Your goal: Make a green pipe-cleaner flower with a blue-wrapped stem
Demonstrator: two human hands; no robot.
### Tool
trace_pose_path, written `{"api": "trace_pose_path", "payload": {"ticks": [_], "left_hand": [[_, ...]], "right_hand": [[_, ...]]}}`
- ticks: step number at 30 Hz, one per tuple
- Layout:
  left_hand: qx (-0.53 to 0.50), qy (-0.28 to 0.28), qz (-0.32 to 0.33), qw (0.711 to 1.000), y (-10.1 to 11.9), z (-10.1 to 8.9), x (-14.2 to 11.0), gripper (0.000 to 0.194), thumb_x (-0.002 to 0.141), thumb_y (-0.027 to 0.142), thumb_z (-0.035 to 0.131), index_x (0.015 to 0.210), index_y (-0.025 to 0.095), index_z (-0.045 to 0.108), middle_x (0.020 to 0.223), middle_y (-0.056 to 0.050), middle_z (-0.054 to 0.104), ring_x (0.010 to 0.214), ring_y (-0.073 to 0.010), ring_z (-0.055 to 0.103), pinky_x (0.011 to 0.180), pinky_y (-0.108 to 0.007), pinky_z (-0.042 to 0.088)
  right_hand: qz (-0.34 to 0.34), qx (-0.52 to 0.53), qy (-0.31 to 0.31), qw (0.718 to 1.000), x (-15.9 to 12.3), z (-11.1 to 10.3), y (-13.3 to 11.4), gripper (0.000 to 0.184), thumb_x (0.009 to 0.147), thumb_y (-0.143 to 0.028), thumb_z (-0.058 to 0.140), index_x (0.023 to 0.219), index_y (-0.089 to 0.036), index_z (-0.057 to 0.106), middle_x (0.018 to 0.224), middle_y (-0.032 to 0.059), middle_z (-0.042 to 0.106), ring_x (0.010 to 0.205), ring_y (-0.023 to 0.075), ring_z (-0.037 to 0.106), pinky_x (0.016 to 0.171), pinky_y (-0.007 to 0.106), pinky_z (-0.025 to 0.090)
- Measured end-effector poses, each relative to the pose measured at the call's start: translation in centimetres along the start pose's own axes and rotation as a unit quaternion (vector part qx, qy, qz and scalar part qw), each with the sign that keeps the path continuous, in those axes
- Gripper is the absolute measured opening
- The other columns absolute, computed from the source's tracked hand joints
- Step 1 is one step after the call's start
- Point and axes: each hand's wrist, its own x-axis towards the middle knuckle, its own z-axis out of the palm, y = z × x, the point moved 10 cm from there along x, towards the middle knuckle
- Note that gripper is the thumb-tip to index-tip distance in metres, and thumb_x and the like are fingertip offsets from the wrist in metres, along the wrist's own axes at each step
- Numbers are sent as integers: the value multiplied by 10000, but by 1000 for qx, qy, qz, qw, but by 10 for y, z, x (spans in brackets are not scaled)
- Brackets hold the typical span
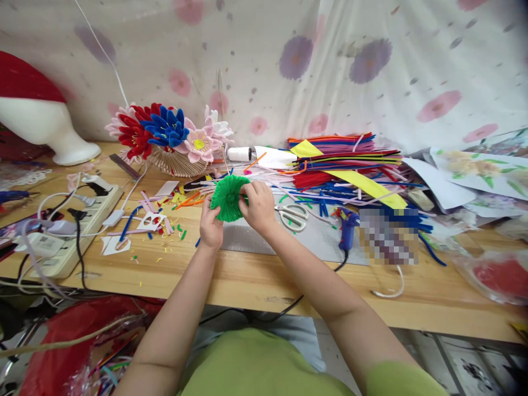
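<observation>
A green round piece (pixel 229 199), fuzzy and ribbed like pipe cleaners set side by side, is cupped between my two hands above the grey mat (pixel 264 247). My left hand (pixel 212 223) grips its left edge, with the thumb on the near face. At the right, my right hand (pixel 258 204) has its fingers closed on the rim and inner side; the fingertips are partly hidden. White-handled scissors (pixel 293 217) lie on the mat just right of my right hand. Farther right rests a blue glue gun (pixel 347 228).
Bundles of coloured pipe cleaners (pixel 338 165) lie behind the mat. A basket of fuzzy flowers (pixel 177 159) stands back left, near a white mannequin head (pixel 45 126). A power strip (pixel 78 236) with tangled cables is at left. Small cut scraps (pixel 177 228) litter the wooden table (pixel 256 286).
</observation>
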Motion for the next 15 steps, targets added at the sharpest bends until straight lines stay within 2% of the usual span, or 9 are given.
{"api": "trace_pose_path", "payload": {"ticks": [6, 11, 15], "left_hand": [[-12, 6, 10, 1000, 0, -1, 0, 340, 701, 224, 442, 1026, 214, 544, 1024, -48, 606, 997, -193, 554, 873, -338, 427], [-40, 16, 47, 998, 0, -6, 1, 351, 638, 169, 505, 981, 212, 561, 1023, -31, 571, 973, -172, 527, 874, -299, 408], [-69, 23, 41, 997, -3, -8, 1, 344, 631, 162, 521, 970, 209, 566, 994, -28, 573, 916, -160, 528, 831, -282, 417]], "right_hand": [[-28, -6, -1, 1000, -2, 5, -2, 231, 861, -293, 415, 880, -203, 627, 934, 88, 557, 883, 225, 408, 755, 343, 283], [-22, -5, 19, 1000, -2, 11, -2, 207, 851, -263, 438, 856, -196, 635, 891, 79, 572, 830, 212, 434, 711, 339, 295], [-22, 27, 35, 999, -1, 11, -1, 156, 819, -233, 484, 828, -182, 631, 856, 72, 575, 804, 198, 459, 698, 321, 323]]}}
